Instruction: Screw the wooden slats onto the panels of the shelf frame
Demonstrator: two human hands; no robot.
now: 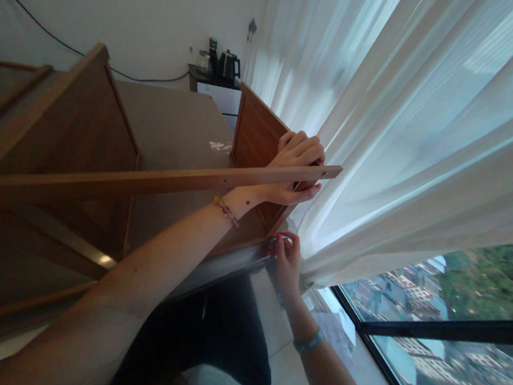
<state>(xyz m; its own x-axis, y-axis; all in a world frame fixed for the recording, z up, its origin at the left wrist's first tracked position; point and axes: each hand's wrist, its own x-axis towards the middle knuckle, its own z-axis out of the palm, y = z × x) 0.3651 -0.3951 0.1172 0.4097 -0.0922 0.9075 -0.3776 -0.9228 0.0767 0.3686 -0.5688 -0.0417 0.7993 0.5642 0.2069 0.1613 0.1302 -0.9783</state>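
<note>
My left hand [295, 152] reaches past a long wooden rail [184, 179]. Its fingers curl over the top of an upright wooden panel [258, 128] near the rail's free end, with the thumb stretched out below. The rail crosses in front of part of this hand and has small holes along it. Lower down, my right hand [288, 258] is beside the panel's bottom corner at the table edge. Its thumb and fingers pinch together on something too small to make out. At the left, the rail meets a slatted wooden frame with a second panel [78, 135].
The wooden parts lie on a table [172, 115]. White curtains [341, 103] hang close to my right, beside a window [454, 326]. Behind stands a dark kettle [229, 66] on a small cabinet [216, 94]. A black cable [126, 76] runs along the wall.
</note>
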